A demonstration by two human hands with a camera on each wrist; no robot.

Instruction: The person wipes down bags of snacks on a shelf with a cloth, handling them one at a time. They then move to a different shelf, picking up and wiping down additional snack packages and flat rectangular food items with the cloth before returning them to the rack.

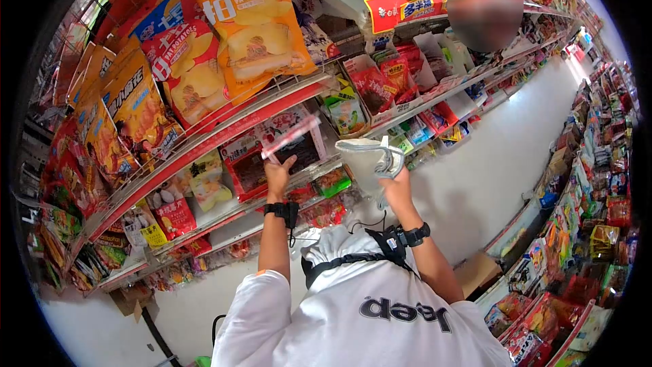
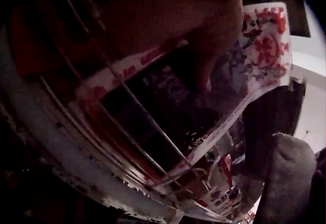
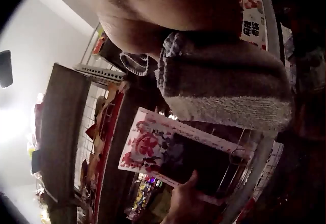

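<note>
My left hand (image 1: 277,178) grips a flat box (image 3: 147,145) printed white with red flowers and a dark middle panel. In the right wrist view the thumb lies on the box's face, and in the head view the box is tipped nearly edge-on at the lower shelf. A similar red and white package (image 1: 239,171) with a dark panel sits just behind it. My right hand (image 1: 399,194) holds a folded grey cloth (image 1: 363,163), its fingers partly hidden by the folds. Close up in the right wrist view, the cloth's rough weave shows beside the hand (image 3: 168,10).
Orange potato snack bags (image 1: 261,41) stand on the wire shelf above. Red packets fill a carton (image 1: 373,85) on the right, and snack bags (image 1: 178,217) line the lower shelf (image 1: 231,231). Across the aisle floor (image 1: 489,163) stands another packed shelf (image 1: 598,217).
</note>
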